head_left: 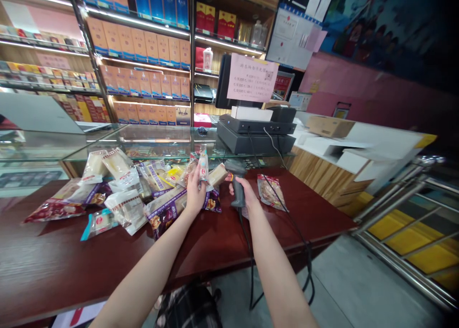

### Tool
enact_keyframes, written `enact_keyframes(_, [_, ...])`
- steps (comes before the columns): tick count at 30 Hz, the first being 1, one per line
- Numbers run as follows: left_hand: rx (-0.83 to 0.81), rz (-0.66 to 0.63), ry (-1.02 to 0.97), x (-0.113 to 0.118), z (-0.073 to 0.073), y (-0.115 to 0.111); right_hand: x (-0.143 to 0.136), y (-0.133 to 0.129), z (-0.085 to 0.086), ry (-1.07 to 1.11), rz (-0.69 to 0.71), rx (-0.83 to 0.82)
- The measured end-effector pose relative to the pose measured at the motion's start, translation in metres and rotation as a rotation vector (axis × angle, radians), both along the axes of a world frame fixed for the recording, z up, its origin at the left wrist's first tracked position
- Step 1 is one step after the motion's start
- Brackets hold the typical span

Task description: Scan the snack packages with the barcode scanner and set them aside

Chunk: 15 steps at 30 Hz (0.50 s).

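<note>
Scanner (237, 193) and packet (203, 166) both held.
Right hand (248, 190) grips scanner; left hand (195, 192) grasps packet, left of scanner; red-edged bag (271, 193) lies right of scanner.

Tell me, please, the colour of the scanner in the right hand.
The scanner is dark grey, best seen in the head view.

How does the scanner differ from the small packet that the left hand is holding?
The scanner is dark grey, while the packet is pale with a red mark. A black cable runs down from the scanner; the packet has none. The scanner is in the right hand, the packet in the left hand. Both are held.
</note>
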<state>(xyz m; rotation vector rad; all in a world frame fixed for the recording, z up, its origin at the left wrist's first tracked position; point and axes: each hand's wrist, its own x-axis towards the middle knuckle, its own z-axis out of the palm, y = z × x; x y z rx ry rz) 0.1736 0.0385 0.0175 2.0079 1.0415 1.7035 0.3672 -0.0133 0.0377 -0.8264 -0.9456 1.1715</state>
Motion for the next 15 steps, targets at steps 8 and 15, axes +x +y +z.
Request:
enact_keyframes(8, [0.097, 0.237, 0.486, -0.007, -0.003, -0.008, 0.029, 0.005, -0.006, -0.745, -0.886, -0.222])
enact_keyframes(15, [0.163, 0.254, 0.635, -0.008, -0.007, -0.011, 0.047, 0.005, -0.016, -0.843, -1.057, -0.465])
